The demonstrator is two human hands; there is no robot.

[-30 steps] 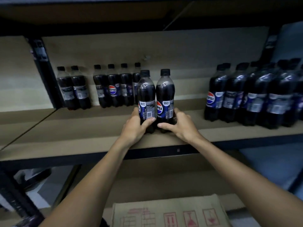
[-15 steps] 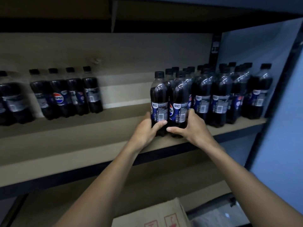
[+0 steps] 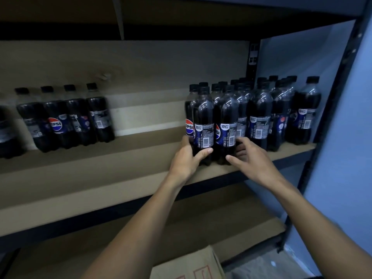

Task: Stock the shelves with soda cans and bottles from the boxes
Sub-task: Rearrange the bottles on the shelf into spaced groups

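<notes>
Two dark Pepsi bottles stand side by side near the front edge of the brown shelf [image 3: 120,160]. My left hand [image 3: 186,160] grips the left bottle [image 3: 203,119] low down, its thumb across the front under the label. My right hand [image 3: 251,158] sits beside the right bottle [image 3: 228,121], with its fingers spread and loose and its thumb tip at the bottle's base. Both bottles stand against a packed group of the same bottles [image 3: 261,115] that fills the shelf's right end.
A row of bottles [image 3: 66,117] stands at the back left, with bare shelf between it and the right group. A black upright post [image 3: 330,109] and a blue wall close the right side. A cardboard box [image 3: 191,264] sits below, before the lower shelf [image 3: 211,224].
Both hands slid the two bottles rightward along the shelf until they met the right-hand group. My right hand's fingers have loosened off its bottle; my left hand still grips.
</notes>
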